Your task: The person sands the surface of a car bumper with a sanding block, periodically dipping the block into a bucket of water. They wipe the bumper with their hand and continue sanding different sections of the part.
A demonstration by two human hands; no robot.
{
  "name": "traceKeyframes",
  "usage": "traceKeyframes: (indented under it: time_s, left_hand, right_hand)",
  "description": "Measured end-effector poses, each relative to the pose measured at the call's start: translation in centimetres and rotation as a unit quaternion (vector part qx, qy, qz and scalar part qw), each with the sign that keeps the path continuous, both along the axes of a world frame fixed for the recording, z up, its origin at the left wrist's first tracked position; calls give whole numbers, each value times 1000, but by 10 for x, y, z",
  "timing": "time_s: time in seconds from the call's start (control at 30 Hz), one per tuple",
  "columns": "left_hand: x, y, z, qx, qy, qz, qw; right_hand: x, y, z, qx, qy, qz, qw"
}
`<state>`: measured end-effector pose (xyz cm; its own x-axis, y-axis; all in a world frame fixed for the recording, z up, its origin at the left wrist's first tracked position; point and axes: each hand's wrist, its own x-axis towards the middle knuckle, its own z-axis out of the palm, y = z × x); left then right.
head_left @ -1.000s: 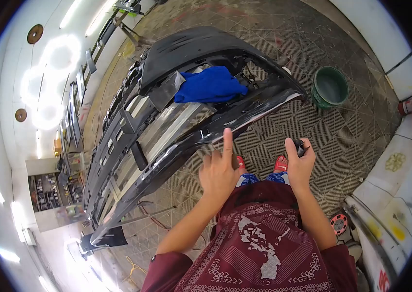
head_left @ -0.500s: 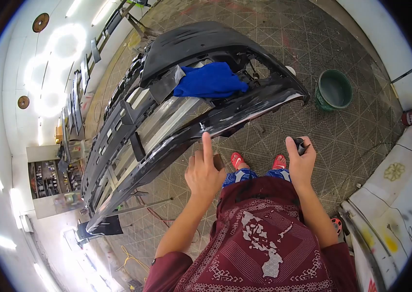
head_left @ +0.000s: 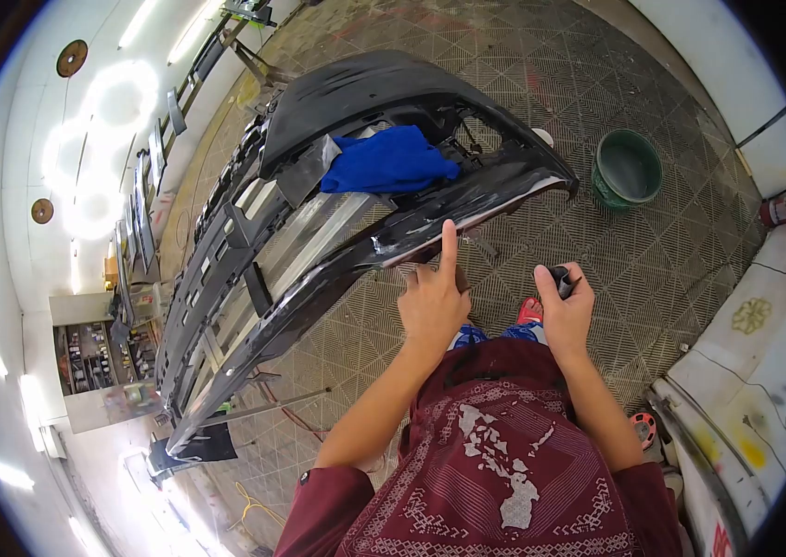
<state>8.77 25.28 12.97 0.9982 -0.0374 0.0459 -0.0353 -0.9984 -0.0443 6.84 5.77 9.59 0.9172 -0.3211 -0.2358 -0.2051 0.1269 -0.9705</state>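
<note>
A black car bumper [head_left: 365, 88] with scuffed, whitish patches lies before me. My left hand [head_left: 435, 304] has its index finger stretched out, the tip right at the bumper's near lower edge, with the other fingers bent. Held in my right hand [head_left: 567, 316] is a curled black sheet of sandpaper [head_left: 562, 278], away from the bumper and over the floor. A crumpled blue cloth [head_left: 391, 160] rests on top of the bumper, beside a grey sheet [head_left: 308, 174].
A green bucket [head_left: 628, 170] stands on the patterned floor [head_left: 541, 232] to the right of the bumper. At the far right is a red container [head_left: 785, 209] by the wall. Shelves [head_left: 101, 357] with many small items are at the left. A stand leg [head_left: 282, 401] reaches out below the bumper.
My left hand has moved right and up along the bumper's edge, its index finger still extended. My right hand keeps its hold on the black sheet. The view has shifted slightly.
</note>
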Motion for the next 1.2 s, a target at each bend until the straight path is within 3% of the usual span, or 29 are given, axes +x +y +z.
traceKeyframes:
  time_s: [0.33,0.53,0.6,0.77,0.9,0.97,1.2]
  left_hand:
    - [3,-33,2,-70,84,37,993]
    - [22,-68,-22,-72,75,13,995]
    - [32,-87,-28,-93,119,11,989]
    - [9,-102,-39,-56,94,-88,990]
    - [-3,-82,-39,-85,59,-53,993]
    - [3,-71,-39,-64,68,25,995]
    - [34,-73,-67,8,93,35,995]
  right_hand:
    - [-15,3,-6,-10,-8,4,1000]
    - [-25,-3,-11,-12,-8,-6,1000]
    - [-30,-10,-9,-9,-10,-17,1000]
    - [-41,-27,-14,-5,-5,-43,999]
    - [-48,-40,-24,20,13,-80,996]
    - [-50,-43,-28,56,28,-93,994]
    - [-52,-55,-32,44,22,-116,992]
